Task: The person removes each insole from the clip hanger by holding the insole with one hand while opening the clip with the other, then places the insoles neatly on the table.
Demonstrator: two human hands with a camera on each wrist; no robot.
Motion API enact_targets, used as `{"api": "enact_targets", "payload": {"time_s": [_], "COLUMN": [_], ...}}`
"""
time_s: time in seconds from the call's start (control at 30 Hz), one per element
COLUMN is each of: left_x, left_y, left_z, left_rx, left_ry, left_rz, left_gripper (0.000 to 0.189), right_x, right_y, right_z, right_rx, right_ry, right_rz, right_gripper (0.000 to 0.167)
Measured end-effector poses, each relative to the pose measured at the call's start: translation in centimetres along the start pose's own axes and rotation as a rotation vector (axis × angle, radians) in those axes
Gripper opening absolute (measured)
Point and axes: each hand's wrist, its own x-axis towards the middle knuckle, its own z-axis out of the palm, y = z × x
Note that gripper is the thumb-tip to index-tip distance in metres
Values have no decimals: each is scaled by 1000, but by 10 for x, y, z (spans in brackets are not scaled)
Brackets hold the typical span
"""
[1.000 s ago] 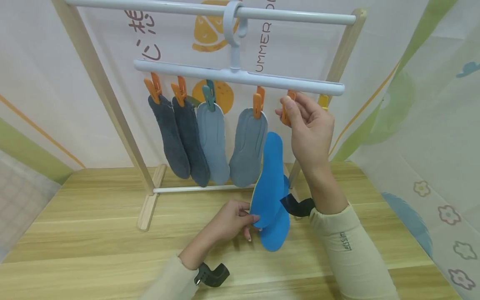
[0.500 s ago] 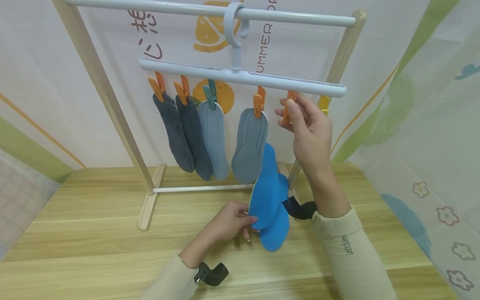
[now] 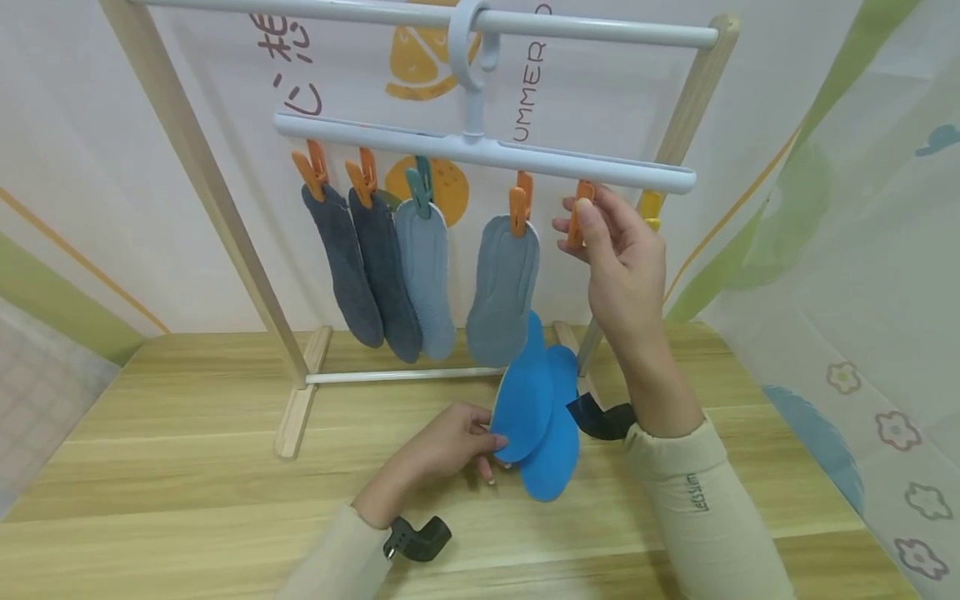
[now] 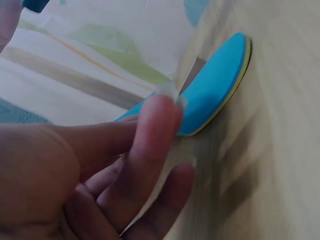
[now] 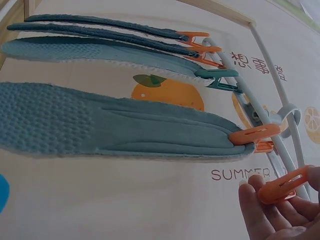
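Observation:
My left hand point(image 3: 457, 442) pinches the lower end of a blue insole point(image 3: 521, 412) low over the table, thumb on its face. A second blue insole point(image 3: 551, 467) lies partly behind it. In the left wrist view a blue insole point(image 4: 212, 85) shows a yellow edge. Up at the hanger bar point(image 3: 585, 167), my right hand point(image 3: 626, 250) pinches an orange clothespin point(image 5: 280, 190) between thumb and fingers; nothing hangs from that clip. Left of it, a grey insole point(image 3: 502, 287) hangs from another orange clothespin point(image 3: 519, 208). Another grey insole point(image 3: 426, 275) hangs from a green clothespin point(image 3: 420, 187).
Two dark insoles point(image 3: 341, 275) hang from orange clips at the left. A yellow clothespin point(image 3: 650, 208) sits at the bar's right end. The hanger hooks over the white top rod point(image 3: 600, 29) of a wooden-legged rack point(image 3: 195, 175), on a wood-grain table point(image 3: 187, 500).
The left hand has moved slightly left and lowered the held blue insole, its upper end dropping behind the grey one. The right hand stays at the orange clothespin. The hanging insoles swing slightly.

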Motion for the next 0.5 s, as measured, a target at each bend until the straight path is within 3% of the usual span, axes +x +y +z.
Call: {"api": "enact_targets", "payload": {"time_s": [0.23,0.5], "left_x": [-4,-6], "left_y": [-1,-5], "left_z": [-3,-6], "left_rx": [-29,-18], "left_ry": [-56,-48], "left_rz": [-24,-71], "left_gripper": [22,20], "right_x": [0,-1], "right_y": [-2,-2], "right_z": [-4,-5], "right_rx": [15,42], "right_ry": [3,-7], "right_rz": [15,15], "right_gripper": [37,37]}}
